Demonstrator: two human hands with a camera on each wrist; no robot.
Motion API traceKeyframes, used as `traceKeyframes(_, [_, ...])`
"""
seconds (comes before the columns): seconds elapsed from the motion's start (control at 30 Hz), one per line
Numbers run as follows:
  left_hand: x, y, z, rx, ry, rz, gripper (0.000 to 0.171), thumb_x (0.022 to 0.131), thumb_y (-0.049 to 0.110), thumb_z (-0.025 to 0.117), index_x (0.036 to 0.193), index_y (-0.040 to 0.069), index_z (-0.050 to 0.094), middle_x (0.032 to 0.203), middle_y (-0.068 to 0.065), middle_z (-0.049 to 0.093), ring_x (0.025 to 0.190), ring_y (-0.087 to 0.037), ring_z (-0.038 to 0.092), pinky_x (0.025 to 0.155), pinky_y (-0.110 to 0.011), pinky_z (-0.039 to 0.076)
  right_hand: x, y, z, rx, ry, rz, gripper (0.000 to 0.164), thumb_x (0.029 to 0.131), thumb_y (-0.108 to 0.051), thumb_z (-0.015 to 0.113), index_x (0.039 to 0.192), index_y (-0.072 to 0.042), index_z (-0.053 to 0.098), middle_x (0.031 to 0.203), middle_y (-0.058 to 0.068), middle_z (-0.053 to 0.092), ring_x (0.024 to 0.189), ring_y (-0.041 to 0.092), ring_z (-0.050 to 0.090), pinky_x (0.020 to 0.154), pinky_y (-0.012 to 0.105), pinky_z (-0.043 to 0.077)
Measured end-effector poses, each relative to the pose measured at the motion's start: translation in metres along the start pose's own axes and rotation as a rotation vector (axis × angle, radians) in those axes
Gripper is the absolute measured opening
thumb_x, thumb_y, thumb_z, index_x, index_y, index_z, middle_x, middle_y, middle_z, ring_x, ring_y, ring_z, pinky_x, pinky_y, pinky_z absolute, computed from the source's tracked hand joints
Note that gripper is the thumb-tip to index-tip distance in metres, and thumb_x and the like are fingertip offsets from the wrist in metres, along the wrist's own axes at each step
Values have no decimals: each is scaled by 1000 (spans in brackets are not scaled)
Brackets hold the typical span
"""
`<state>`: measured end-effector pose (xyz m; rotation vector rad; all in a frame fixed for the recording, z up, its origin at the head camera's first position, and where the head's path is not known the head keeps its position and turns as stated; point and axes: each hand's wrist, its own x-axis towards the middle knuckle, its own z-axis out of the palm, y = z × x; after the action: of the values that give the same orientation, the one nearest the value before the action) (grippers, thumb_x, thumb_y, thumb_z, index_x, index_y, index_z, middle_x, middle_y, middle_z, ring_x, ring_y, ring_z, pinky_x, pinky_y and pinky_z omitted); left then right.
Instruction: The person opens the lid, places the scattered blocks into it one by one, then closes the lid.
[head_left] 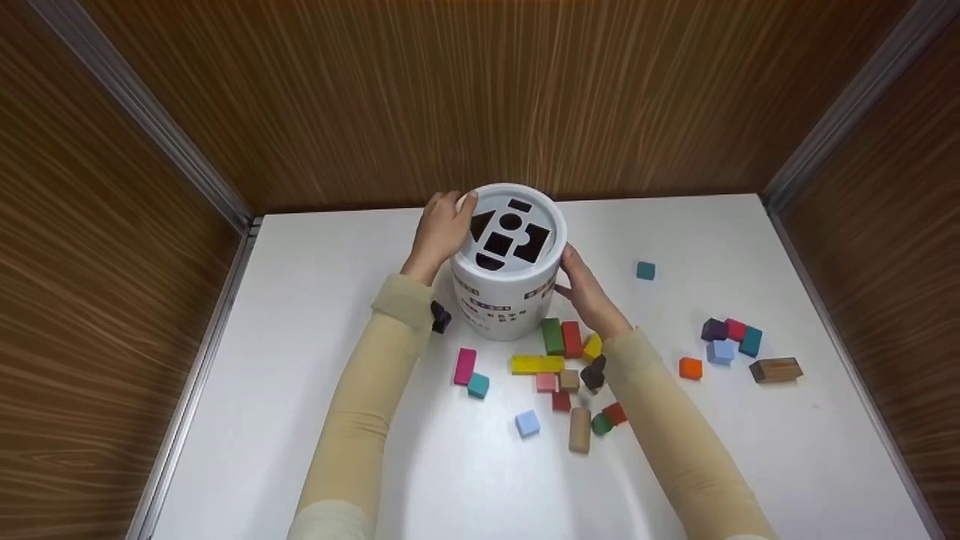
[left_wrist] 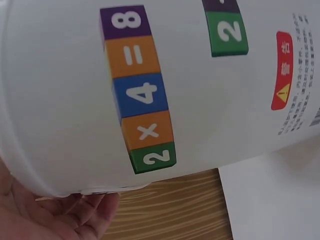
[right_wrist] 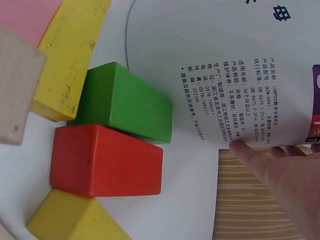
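Observation:
A white bucket [head_left: 487, 307] with printed number blocks and text stands upright near the back of the table. Its lid [head_left: 491, 202] has several cut-outs: triangle, circle, squares and others. My left hand [head_left: 442, 232] grips the lid's left rim, with the fingers bent at its edge in the left wrist view. Against the bucket's right side rests my right hand [head_left: 592, 296], its fingers fairly straight. Close to that hand lie a green block [right_wrist: 125, 105], a red block [right_wrist: 105, 160] and a yellow block [right_wrist: 75, 220]; the green one is right beside the bucket.
In front of the bucket are more loose blocks, among them a long yellow block [head_left: 537, 365], a magenta block [head_left: 464, 367] and a wooden cylinder [head_left: 580, 430]. Farther right sit a brown block [head_left: 776, 370] and an orange cube [head_left: 691, 368]. Wood-grain walls [head_left: 525, 97] enclose the table.

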<state>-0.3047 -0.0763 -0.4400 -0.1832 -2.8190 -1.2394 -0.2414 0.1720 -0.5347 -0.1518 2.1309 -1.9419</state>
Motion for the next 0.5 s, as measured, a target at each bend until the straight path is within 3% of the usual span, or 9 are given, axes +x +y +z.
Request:
traceKeyframes(0.1, [4, 0, 4, 31, -3, 27, 60, 104, 41, 42, 138, -7, 49, 131, -21, 52, 122, -31, 51, 105, -40, 42, 0, 2, -1, -20, -25, -40, 80, 94, -57, 55, 158, -30, 15, 163, -3, 15, 147, 23, 14, 115, 58, 20])
traceKeyframes(0.23, [4, -2, 8, 42, 14, 38, 59, 103, 41, 44, 139, -5, 49, 126, -17, 53, 118, -26, 52, 103, -36, 43, 0, 2, -1, -64, -34, -39, 105, 80, -33, 82, 158, -26, 11, 163, -1, 14, 148, 25, 11, 115, 58, 20])
traceKeyframes(0.37, [3, -2, 11, 37, 26, 36, 57, 103, 42, 45, 138, -2, 51, 122, -14, 52, 114, -23, 51, 101, -35, 43, -8, -14, 7, -93, -18, 2, 114, 73, -29, 88, 157, -26, 11, 162, 0, 15, 147, 26, 13, 113, 59, 23])
traceKeyframes(0.5, [4, -1, 13, 36, 28, 31, 54, 102, 43, 46, 134, 0, 55, 119, -12, 52, 110, -21, 51, 98, -35, 44, -18, -31, 13, -115, -7, 5, 116, 72, -29, 89, 158, -26, 10, 162, 3, 15, 146, 28, 14, 113, 63, 16])
